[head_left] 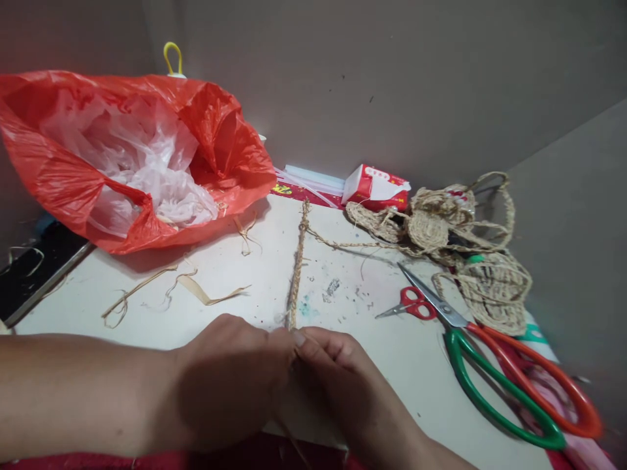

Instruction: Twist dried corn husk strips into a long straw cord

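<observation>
A braided straw cord (297,277) runs up the white table from between my two hands, and a thinner length of it bends off to the right. My left hand (235,375) is closed around the near end of the braid. My right hand (333,365) pinches the same end, its thumb lying against the left hand's fingers. Below the hands a thin loose strand hangs toward the table's front edge. Most of my left fingers are hidden behind the back of that hand.
A red plastic bag (63,189) with a white bag inside stands back left. Loose straw strips (200,290) lie before it. At right are large scissors (455,320), small red-handled scissors (414,305) and coiled braid (431,225). A red tissue pack (360,186) sits by the wall.
</observation>
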Demonstrator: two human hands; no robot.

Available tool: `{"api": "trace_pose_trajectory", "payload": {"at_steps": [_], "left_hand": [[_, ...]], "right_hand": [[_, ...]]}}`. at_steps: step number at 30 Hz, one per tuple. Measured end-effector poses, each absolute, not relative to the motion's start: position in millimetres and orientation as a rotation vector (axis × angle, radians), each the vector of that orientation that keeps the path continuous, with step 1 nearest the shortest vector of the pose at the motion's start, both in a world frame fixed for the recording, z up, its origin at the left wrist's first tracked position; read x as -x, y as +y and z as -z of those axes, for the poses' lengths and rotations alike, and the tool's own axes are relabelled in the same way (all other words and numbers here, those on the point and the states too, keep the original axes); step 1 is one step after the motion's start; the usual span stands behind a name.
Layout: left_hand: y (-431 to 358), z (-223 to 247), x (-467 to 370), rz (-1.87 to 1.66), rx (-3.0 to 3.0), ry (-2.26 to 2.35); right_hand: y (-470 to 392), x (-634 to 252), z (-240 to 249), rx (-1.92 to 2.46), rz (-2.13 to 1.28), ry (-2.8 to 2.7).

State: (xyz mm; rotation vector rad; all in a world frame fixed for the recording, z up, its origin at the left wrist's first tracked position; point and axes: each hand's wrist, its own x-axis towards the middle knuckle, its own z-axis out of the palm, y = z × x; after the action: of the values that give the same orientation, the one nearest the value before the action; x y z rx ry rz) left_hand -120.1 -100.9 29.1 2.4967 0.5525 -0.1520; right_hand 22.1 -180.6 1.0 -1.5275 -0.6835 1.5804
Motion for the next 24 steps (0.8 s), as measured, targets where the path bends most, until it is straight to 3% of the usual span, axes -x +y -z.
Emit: {"api": "trace_pose_trajectory", "payload": {"at_steps": [3, 10, 18, 22, 24], "left_hand": [[-110.5, -23.6, 122.1, 0.201, -2.78, 0.447], [-124.1, -12.8, 128.4, -0.093, -3.131, 0.28], [-126.8, -16.6, 134.5, -0.127, -2.87, -0.154], [-108.8, -29.1, 132.4, -0.571, -2.355, 0.429], [-97.4, -34.0, 125.2, -0.564, -1.914, 0.755]], "right_hand": [[-183.8, -20.2, 3.9, 1.549, -1.546, -0.718], [-187.0, -14.1, 7.3, 1.487, -1.561, -0.677], [-187.3, -15.5, -1.3, 1.332, -1.748, -0.401], [-186.1, -22.2, -2.9, 1.274, -1.728, -0.461], [-184.9, -24.9, -3.3, 1.305, -1.697, -0.547]]}}
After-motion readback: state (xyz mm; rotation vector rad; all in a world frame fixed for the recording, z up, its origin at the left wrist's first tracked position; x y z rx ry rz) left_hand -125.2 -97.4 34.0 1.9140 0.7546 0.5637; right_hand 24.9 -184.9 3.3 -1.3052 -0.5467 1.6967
